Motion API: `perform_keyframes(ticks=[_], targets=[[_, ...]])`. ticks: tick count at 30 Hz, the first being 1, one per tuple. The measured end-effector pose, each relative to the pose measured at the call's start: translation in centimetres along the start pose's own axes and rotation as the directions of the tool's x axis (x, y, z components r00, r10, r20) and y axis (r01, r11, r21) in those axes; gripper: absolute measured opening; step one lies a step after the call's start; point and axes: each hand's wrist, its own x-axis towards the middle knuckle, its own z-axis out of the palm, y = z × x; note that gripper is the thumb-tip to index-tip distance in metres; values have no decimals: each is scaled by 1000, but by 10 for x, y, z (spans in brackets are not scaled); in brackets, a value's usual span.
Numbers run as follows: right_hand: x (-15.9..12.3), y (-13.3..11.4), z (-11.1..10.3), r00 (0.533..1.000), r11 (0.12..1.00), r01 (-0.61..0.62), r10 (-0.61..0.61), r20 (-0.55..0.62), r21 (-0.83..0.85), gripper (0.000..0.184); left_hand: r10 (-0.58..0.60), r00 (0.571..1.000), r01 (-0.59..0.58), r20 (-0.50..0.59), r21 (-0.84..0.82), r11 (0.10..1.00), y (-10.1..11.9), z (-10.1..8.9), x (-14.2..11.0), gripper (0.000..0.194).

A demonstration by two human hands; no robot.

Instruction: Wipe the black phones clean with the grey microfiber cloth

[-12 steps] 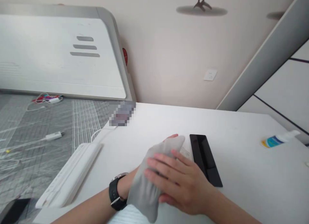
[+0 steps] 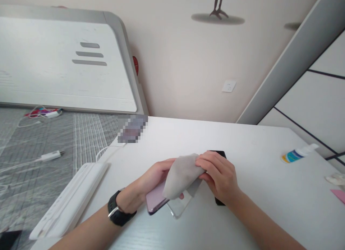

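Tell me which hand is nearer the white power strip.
Left. The left hand is to the right of the white power strip, not touching it; the right hand lies farther right, past the grey cloth.

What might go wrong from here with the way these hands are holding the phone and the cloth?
The lilac smartphone is held tilted in the left hand, so it might slip onto the white table. The clear phone case seems loose beneath the grey cloth and could drop as well. The right hand is right above the black flat object, which might get knocked.
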Motion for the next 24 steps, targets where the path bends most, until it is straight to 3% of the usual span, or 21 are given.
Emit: perform_keyframes(ticks=[2, 4, 8, 11, 13, 15, 17, 20, 24], targets=[[0, -2, 0, 999, 999, 3, -1, -53, 40, 24, -101, 984, 111, 148, -65, 992, 2, -4, -2, 31], [0, -4, 0, 992, 992, -55, 67, -103, 118, 21, -94, 962, 121, 258, -92, 988, -1, -7, 0, 34], [-1, -7, 0, 947, 941, -249, 286, -147, 230, 24, -81, 941, 154, 329, -202, 967, -8, -7, 10, 55], [-3, -7, 2, 865, 860, -434, 481, -144, 269, 21, -42, 966, 102, 256, -226, 969, -9, -3, 16, 84], [-4, -6, 4, 786, 769, -553, 610, -106, 321, 22, 61, 990, -58, 127, -29, 998, -8, 1, 18, 90], [-5, -5, 6, 724, 674, -631, 689, -20, 385, 27, 172, 985, -168, 10, 274, 947, -8, 3, 18, 77], [-5, -5, 9, 690, 593, -673, 718, 89, 443, 31, 270, 959, -196, -83, 494, 847, -8, 3, 17, 57], [-3, -7, 13, 663, 482, -705, 708, 242, 520, 34, 379, 912, -208, -160, 616, 760, -8, 1, 15, 46], [-4, -9, 17, 614, 242, -723, 656, 440, 647, 33, 501, 848, -254, -172, 698, 669, -6, 0, 13, 35]])
